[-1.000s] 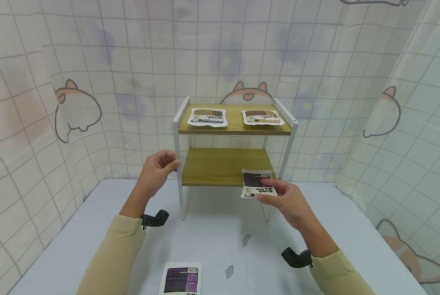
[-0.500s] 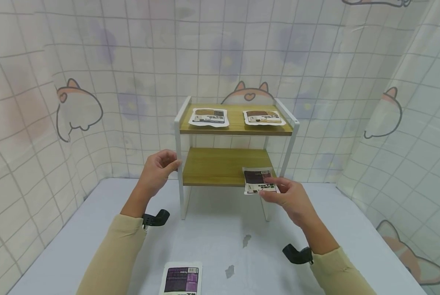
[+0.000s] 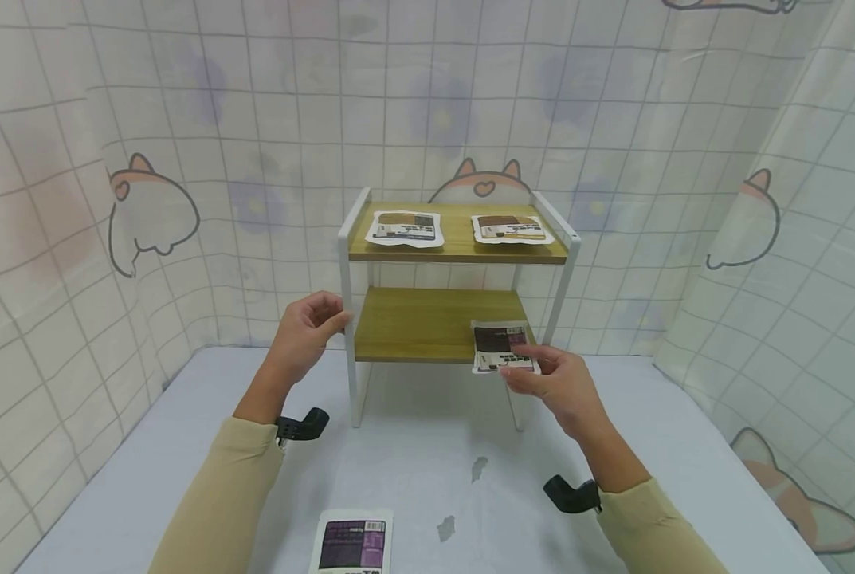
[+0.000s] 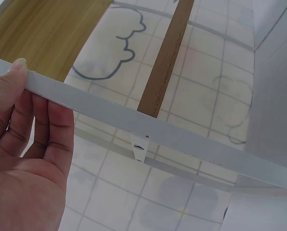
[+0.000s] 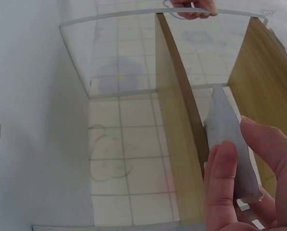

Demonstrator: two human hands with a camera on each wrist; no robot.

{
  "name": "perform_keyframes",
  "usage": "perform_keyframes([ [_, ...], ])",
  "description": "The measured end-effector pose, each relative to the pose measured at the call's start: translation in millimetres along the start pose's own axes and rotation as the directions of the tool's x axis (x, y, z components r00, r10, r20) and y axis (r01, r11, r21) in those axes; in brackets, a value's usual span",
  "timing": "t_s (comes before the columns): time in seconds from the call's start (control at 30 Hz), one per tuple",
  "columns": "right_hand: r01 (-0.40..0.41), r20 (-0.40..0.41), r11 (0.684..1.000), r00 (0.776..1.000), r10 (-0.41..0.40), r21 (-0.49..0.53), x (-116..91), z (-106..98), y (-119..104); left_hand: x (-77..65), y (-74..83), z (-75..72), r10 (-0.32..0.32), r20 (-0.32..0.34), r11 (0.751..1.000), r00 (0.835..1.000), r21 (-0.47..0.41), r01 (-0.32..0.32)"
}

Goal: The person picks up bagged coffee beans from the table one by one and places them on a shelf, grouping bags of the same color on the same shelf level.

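My right hand (image 3: 556, 387) pinches a flat pouch (image 3: 493, 343) with a dark purple and white printed label, at the front right of the lower shelf (image 3: 420, 323). In the right wrist view the pouch (image 5: 227, 134) appears edge-on between thumb and fingers, close over that shelf's board (image 5: 179, 96). My left hand (image 3: 307, 328) holds the front left post (image 3: 349, 335) of a two-tier white-framed rack with wooden boards. The left wrist view has its thumb on the near face of the white post (image 4: 105, 107) and the fingers curled behind.
Two similar pouches lie on the top shelf, one on the left (image 3: 404, 229) and one on the right (image 3: 511, 229). Another purple pouch (image 3: 351, 546) lies on the white table (image 3: 413, 470) near the front. A patterned cloth (image 3: 269, 119) hangs behind the rack.
The right hand has raised the pouch slightly and brought it further in over the lower shelf's front edge. My left hand stays on the post.
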State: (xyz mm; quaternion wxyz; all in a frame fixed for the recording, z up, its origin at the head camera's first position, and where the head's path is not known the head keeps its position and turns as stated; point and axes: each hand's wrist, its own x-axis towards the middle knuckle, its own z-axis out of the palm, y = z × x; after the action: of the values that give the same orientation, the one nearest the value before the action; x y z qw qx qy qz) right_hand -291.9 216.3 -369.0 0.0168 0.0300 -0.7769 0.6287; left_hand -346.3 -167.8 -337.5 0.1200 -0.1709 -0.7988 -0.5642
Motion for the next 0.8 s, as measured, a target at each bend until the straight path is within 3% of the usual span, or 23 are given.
perform_keyframes([
  [0.4,0.019,-0.099,0.999,0.995,-0.024,-0.049,0.4,5.2,1.3,-0.3,0.5,-0.5,0.005,-0.003,1.0,1.0,0.005,-0.005],
  [0.8,0.033,-0.159,0.999,0.987,-0.031,0.009,2.4,14.0,2.9,-0.5,0.5,-0.3,0.005,-0.002,1.0,1.0,-0.002,-0.005],
])
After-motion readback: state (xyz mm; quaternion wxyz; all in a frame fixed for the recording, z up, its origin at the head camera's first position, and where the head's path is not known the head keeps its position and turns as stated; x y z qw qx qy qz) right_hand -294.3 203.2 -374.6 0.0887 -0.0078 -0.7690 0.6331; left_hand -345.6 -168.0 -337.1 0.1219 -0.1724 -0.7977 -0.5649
